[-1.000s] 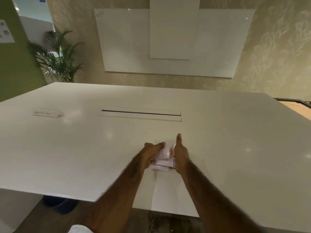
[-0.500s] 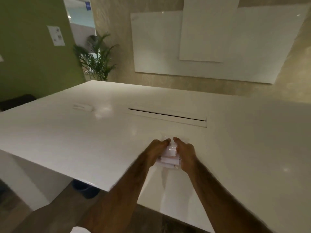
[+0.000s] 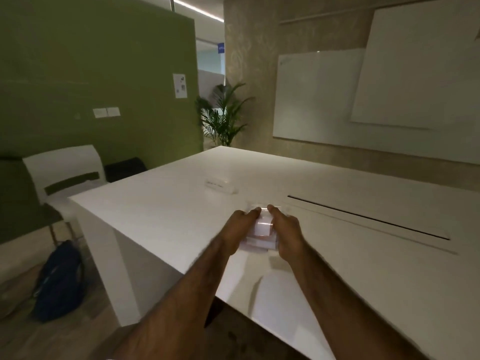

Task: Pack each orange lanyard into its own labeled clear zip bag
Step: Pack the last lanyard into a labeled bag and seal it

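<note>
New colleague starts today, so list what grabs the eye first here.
The left hand and right hand grip a small bundle of labeled bags between them over the white table. To the left stands a green partition, with a dark blue backpack on the floor beside the table.

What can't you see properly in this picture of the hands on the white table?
Head view:
- The bundle of bags: the left hand and right hand cover its sides, and it is blurred; the count and the label writing cannot be read.
- The small labelled piece farther along the table: writing too small.
- The paper on the green wall: print too small.
</note>
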Action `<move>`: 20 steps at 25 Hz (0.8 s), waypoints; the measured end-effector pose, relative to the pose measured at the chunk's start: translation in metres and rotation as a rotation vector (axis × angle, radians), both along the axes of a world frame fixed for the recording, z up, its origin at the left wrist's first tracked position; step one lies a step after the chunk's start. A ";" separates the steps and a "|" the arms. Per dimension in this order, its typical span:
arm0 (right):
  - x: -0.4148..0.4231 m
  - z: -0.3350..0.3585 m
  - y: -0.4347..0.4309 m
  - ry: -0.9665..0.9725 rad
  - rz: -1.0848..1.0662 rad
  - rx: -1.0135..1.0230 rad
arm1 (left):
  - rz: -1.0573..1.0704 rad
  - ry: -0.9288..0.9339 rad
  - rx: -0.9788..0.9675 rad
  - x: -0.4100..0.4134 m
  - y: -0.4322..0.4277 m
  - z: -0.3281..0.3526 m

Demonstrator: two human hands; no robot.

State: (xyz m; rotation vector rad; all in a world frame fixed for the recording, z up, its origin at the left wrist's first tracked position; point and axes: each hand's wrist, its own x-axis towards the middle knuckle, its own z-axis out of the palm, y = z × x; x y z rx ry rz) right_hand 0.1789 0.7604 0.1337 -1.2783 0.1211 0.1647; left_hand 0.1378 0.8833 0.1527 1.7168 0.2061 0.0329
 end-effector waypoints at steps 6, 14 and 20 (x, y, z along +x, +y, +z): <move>0.024 0.017 0.156 0.019 -0.021 0.026 | 0.003 -0.011 0.036 0.033 0.156 0.011; 0.108 0.019 0.266 0.073 -0.108 -0.025 | -0.050 -0.036 0.027 0.111 0.271 0.007; 0.187 -0.006 0.326 0.117 -0.092 0.019 | 0.012 0.045 0.076 0.192 0.331 -0.010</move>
